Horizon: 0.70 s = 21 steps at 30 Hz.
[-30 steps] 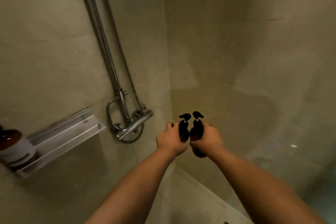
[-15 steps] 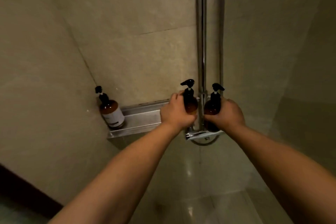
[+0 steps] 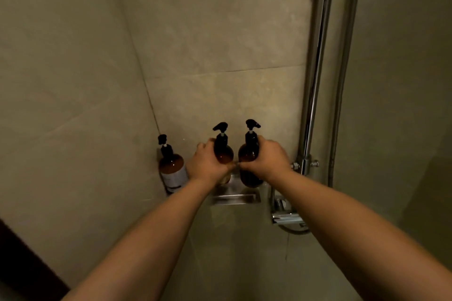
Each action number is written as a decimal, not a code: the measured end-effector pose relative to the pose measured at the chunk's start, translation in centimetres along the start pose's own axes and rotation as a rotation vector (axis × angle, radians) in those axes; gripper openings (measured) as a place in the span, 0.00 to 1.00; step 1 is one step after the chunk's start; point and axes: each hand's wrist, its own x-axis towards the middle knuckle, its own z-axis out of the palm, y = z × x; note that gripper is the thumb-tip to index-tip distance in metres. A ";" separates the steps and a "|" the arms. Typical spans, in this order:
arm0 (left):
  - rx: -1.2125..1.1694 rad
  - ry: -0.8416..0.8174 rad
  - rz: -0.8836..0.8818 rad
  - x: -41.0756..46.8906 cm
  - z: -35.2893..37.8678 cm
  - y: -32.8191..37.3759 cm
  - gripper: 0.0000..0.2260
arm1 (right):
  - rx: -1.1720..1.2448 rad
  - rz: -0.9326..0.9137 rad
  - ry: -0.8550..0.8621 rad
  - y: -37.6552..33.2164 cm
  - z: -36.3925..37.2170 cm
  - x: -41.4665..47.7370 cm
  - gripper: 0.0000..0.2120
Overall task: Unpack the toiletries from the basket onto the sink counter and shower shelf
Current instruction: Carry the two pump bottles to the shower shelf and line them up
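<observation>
Each of my hands grips an amber pump bottle with a black pump head. My left hand [image 3: 208, 162] is closed on the left pump bottle [image 3: 223, 151], and my right hand [image 3: 266, 157] is closed on the right pump bottle [image 3: 250, 154]. Both bottles are upright, side by side, over the metal shower shelf [image 3: 234, 198]. Whether their bases touch the shelf is hidden by my hands. A third amber pump bottle [image 3: 171, 168] with a white label stands on the shelf's left end, in the wall corner. The basket is out of view.
A chrome shower riser pipe [image 3: 315, 80] and hose run up the wall to the right of the shelf. The chrome mixer valve [image 3: 286, 215] sticks out just below my right wrist. Beige tiled walls meet in a corner at the left.
My view swung left from the shower corner onto the shelf. Both hands carried their bottles leftward, from in front of the mixer and pipe to over the shelf beside the labelled bottle.
</observation>
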 end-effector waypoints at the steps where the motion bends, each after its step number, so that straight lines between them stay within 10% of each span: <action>1: 0.018 -0.002 -0.003 0.1 0.2 -0.5 0.36 | -0.003 0.002 0.012 -0.3 0.6 0.2 0.38; 21: 0.151 -0.054 -0.079 1.2 2.6 -4.3 0.43 | -0.096 0.053 0.030 0.5 6.7 2.2 0.43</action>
